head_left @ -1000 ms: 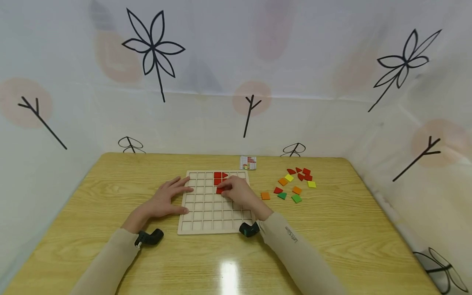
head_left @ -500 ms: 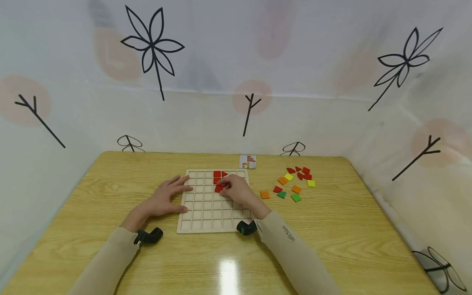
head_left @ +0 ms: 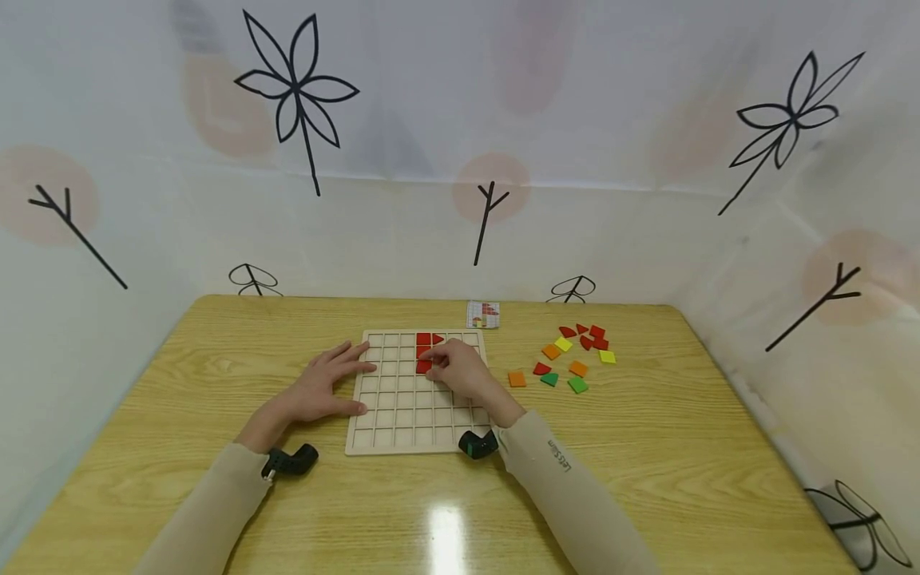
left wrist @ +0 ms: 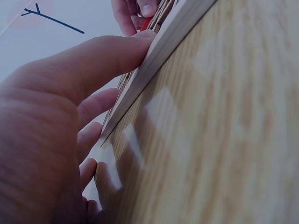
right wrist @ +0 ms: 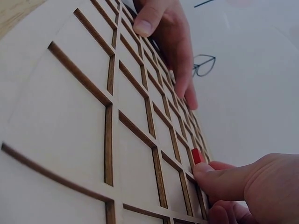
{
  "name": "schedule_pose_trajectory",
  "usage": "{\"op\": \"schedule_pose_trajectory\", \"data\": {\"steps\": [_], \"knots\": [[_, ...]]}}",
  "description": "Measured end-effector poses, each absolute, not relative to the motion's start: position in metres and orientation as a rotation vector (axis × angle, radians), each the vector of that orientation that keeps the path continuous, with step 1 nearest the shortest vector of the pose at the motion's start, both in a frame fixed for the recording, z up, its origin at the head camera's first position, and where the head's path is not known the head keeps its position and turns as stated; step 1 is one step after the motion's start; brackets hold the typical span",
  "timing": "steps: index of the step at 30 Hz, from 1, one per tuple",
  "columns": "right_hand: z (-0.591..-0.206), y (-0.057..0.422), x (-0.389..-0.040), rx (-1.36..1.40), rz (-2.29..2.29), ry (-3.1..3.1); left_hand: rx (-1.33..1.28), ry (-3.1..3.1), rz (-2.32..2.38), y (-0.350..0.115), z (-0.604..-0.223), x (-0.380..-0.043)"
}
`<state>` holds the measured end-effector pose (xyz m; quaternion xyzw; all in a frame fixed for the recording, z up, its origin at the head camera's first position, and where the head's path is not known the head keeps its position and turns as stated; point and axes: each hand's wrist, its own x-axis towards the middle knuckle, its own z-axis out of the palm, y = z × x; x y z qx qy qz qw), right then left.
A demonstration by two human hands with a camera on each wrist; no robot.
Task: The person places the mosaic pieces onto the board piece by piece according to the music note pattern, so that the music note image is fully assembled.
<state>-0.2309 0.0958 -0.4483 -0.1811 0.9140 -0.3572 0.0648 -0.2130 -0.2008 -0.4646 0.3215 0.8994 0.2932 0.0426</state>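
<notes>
A wooden grid board (head_left: 384, 397) lies on the table. My left hand (head_left: 316, 391) rests along its left edge, fingers spread and thumb on the rim. Over the board's upper middle, my right hand (head_left: 465, 373) pinches a red square tile (head_left: 422, 367) between thumb and fingers. That red tile (right wrist: 197, 156) stands a little proud of the grid in the right wrist view, its far part hidden by the thumb. Directly above it in the same column are two more red squares (head_left: 423, 339), with a red pointed piece (head_left: 438, 339) beside the top one. The right hand covers several cells.
A small printed picture card (head_left: 483, 315) lies behind the board. To the right are loose tiles: an orange square (head_left: 517, 379), a green square (head_left: 578, 385), a yellow square (head_left: 607, 357) and several red pieces (head_left: 597, 332). A patterned cloth (head_left: 402, 231) hangs behind the table.
The right hand has shifted slightly left with the red square tile, which now lines up under the other red squares. The left hand stays put.
</notes>
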Motion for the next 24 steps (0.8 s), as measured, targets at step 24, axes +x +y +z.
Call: {"op": "schedule_pose_trajectory", "data": {"steps": [24], "knots": [[-0.439,0.131,-0.233,-0.415,-1.375,2.667,1.016,2.759,0.887,-0.202,-0.464,-0.212]]}}
